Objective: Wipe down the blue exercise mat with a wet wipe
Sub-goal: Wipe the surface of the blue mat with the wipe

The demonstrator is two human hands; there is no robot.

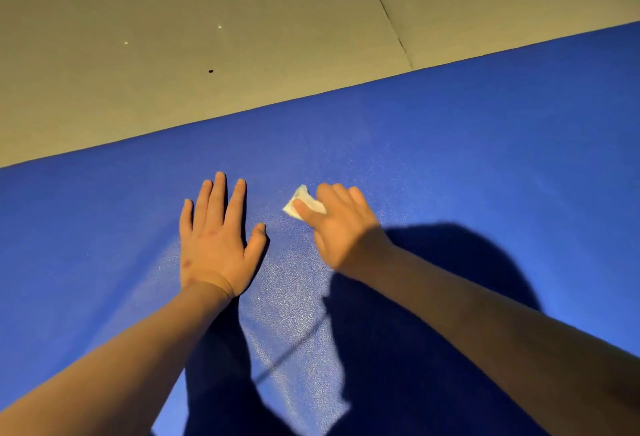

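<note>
Nearest the person, the left forearm point(121, 359) and right forearm point(502, 331) stretched toward 12 o'clock over the blue exercise mat point(485, 158). The mat filled the lower view, its far edge slanting from 9 o'clock up to 2 o'clock. The left hand point(216, 238) lay flat on the mat, fingers straight and slightly apart, thumb splayed toward 2 o'clock. Near it at 3 o'clock, the right hand point(341, 224) had its fingers curled and thumb clamped on a crumpled white wet wipe point(304, 203), which poked out at the hand's 10 o'clock. The wipe seemed pressed to the mat, though blur left that unsure. Beyond the mat's edge at 12 o'clock lay beige floor point(173, 37) with a dark speck point(210, 71) and a seam point(384, 9).
</note>
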